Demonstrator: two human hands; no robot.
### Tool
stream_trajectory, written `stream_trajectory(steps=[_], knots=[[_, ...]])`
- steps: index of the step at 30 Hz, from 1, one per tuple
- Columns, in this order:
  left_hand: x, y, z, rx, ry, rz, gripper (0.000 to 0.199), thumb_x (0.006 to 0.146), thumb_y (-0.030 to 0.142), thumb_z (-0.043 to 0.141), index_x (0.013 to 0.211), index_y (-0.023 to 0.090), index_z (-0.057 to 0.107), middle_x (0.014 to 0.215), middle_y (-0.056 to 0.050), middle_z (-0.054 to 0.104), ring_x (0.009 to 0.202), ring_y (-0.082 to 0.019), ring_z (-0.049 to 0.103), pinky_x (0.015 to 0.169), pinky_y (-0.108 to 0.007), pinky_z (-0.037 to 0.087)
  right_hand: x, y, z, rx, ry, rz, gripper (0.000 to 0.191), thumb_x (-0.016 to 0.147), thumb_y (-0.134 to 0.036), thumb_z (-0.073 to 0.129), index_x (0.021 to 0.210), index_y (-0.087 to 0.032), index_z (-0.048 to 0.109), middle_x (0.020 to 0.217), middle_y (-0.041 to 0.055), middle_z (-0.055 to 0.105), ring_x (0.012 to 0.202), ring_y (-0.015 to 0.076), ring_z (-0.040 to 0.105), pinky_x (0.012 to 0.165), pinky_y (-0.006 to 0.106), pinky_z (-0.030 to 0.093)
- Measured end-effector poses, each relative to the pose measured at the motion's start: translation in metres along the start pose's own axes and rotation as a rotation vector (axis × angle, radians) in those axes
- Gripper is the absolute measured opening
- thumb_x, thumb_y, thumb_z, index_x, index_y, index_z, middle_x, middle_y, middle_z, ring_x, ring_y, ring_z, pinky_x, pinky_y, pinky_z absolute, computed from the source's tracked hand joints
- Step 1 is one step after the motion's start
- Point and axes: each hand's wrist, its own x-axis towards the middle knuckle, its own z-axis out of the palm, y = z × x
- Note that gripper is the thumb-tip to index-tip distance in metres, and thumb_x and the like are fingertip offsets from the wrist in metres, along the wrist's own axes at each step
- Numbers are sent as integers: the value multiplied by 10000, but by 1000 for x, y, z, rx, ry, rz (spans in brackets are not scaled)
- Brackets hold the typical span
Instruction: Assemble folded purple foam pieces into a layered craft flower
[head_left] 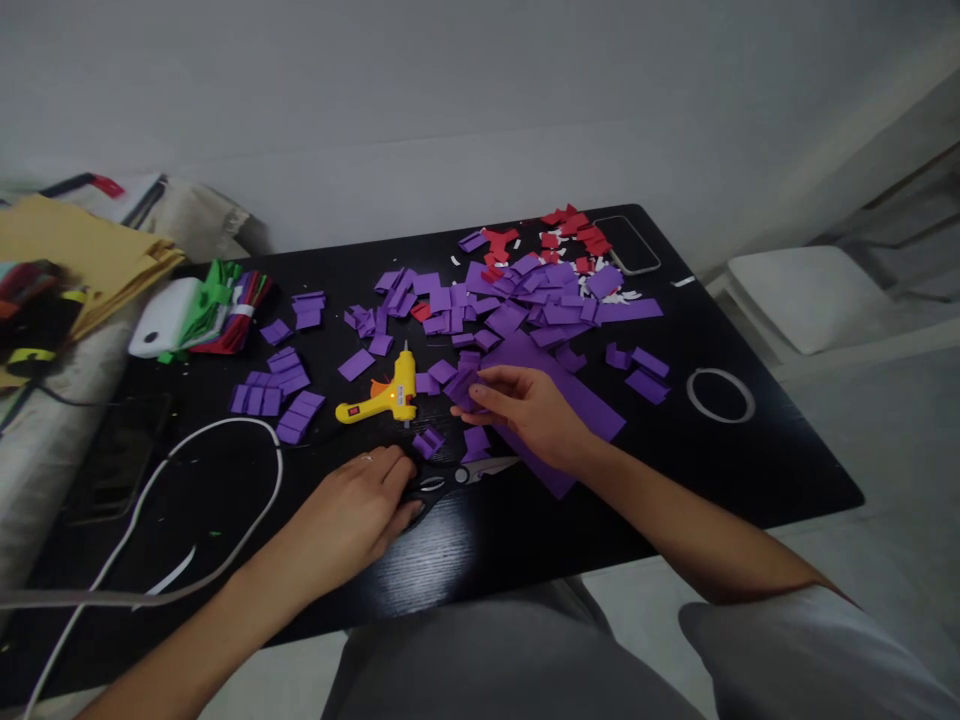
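My left hand [367, 502] rests at the handles of black scissors [463, 475], its fingers curled round them; the open-ended blades point right. My right hand [529, 408] pinches a small folded purple piece [463, 384] between thumb and fingers. Beneath and beside that hand lies a large purple sheet [581, 400]. A yellow glue gun [391, 392] lies on its side just above my left hand. Many cut purple pieces [551, 300] are heaped behind my right hand, and folded purple pieces [268, 392] lie in a group at the left.
Red scraps [585, 232] and a clear-edged rectangular case [628, 245] lie at the back right of the black table [765, 465]. A ring of tape [720, 395] sits at right. At left are a white cable [276, 470], a phone [120, 455] and bundled coloured strips [225, 312].
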Motion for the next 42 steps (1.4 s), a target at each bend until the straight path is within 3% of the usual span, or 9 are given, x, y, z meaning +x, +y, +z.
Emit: stream_trajectory(steps=[4, 8, 11, 15, 18, 22, 29, 35, 42], knots=[[-17, -10, -8, -132, -35, 20, 160, 1039, 339, 549, 1044, 199, 626, 976, -64, 746, 791, -245, 772, 711, -359, 618, 2, -5, -3, -17, 63, -74, 367, 658, -398, 980, 876, -192, 768, 844, -7, 804, 834, 193, 811, 902, 374, 687], [-40, -28, -11, -234, -23, -102, 247, 1081, 407, 465, 1239, 242, 558, 1164, -63, 781, 963, -233, 805, 827, -332, 640, 3, -14, -5, -24, 105, -164, 343, 691, -408, 965, 877, -200, 765, 869, -6, 817, 833, 181, 813, 937, 381, 681], [-46, -35, -11, -311, 59, -173, 276, 1056, 433, 508, 1264, 254, 533, 1165, -65, 764, 996, -234, 791, 842, -320, 639, 2, -17, -4, -18, 103, -193, 334, 700, -408, 964, 870, -202, 764, 870, -9, 817, 863, 199, 820, 978, 421, 673], [-36, -34, -10, -402, 220, -272, 349, 974, 512, 627, 1171, 241, 532, 972, -31, 725, 680, -179, 718, 519, -248, 550, -1, -15, -2, -48, 56, -234, 284, 754, -392, 937, 908, -214, 778, 919, 6, 826, 875, 208, 822, 996, 463, 666], [-26, -31, -13, -384, 356, -298, 396, 900, 552, 718, 1087, 239, 565, 900, 1, 705, 697, -170, 704, 577, -249, 555, -6, -14, -1, -94, 27, -279, 240, 797, -377, 910, 935, -228, 782, 941, 7, 826, 890, 206, 820, 977, 464, 673], [-19, -26, -18, -358, 446, -242, 422, 869, 556, 759, 1102, 234, 617, 923, -2, 736, 760, -188, 726, 684, -279, 584, -11, -14, -1, -148, 31, -317, 222, 815, -365, 900, 945, -230, 780, 914, 4, 819, 872, 199, 813, 933, 446, 694], [-17, -25, -13, -275, 430, -160, 543, 848, 592, 771, 1214, 243, 575, 1090, -67, 734, 897, -258, 752, 794, -360, 622, -14, -13, -1, -148, 16, -347, 179, 842, -355, 880, 948, -245, 787, 943, 7, 828, 893, 194, 809, 893, 412, 709], [-14, -25, -10, -111, 492, -130, 301, 928, 341, 648, 1192, 222, 566, 1076, -86, 740, 919, -250, 758, 805, -363, 619, -14, -13, 0, -213, 41, -321, 258, 810, -427, 898, 937, -247, 766, 923, 14, 828, 878, 220, 816, 871, 417, 703], [-8, -23, -15, -90, 507, -83, 261, 912, 335, 628, 1146, 221, 603, 1015, -74, 758, 874, -255, 764, 783, -359, 617, -12, -12, -4, -273, 60, -329, 259, 817, -430, 891, 930, -235, 762, 843, 9, 814, 799, 199, 808, 732, 318, 685]])
